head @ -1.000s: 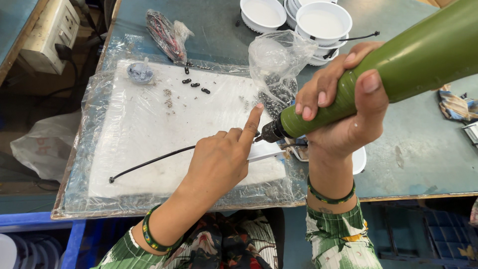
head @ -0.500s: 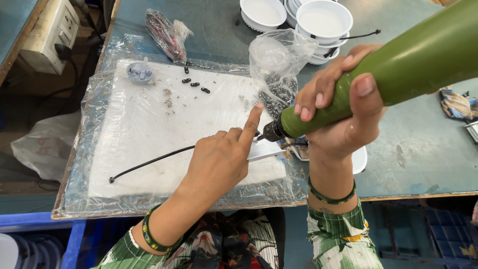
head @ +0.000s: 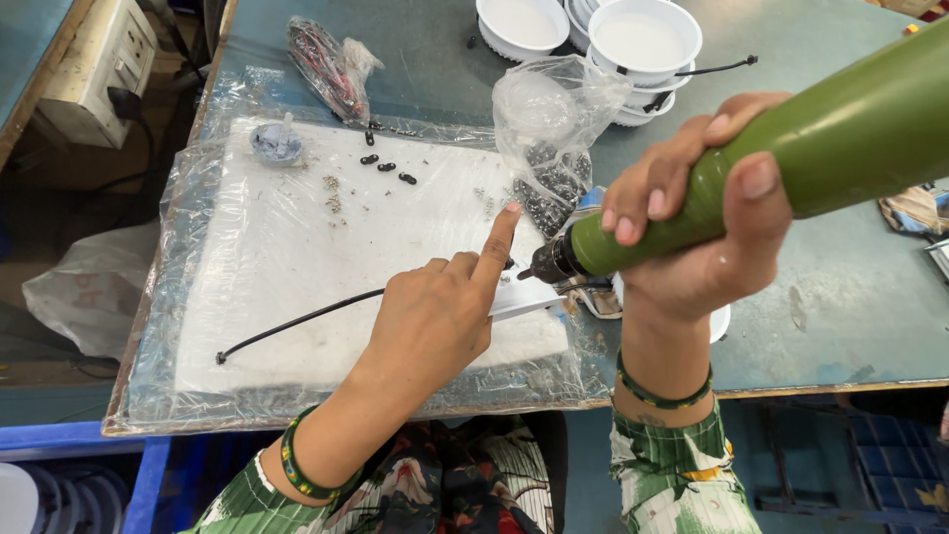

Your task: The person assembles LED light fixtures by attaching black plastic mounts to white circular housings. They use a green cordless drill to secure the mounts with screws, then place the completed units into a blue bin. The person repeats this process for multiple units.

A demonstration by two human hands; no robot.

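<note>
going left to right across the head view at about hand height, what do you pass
Crumpled white plastic bag → black cable lying on the plastic-wrapped white board → left hand with forefinger pointing up → dark tip of the green power tool → right hand gripping it → bare green tabletop.

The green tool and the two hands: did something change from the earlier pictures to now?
Nothing visibly changed. The right hand still grips the green tool with its tip low over the white pad; the left hand still points its forefinger beside the tip, and the black cable lies as before.
</note>
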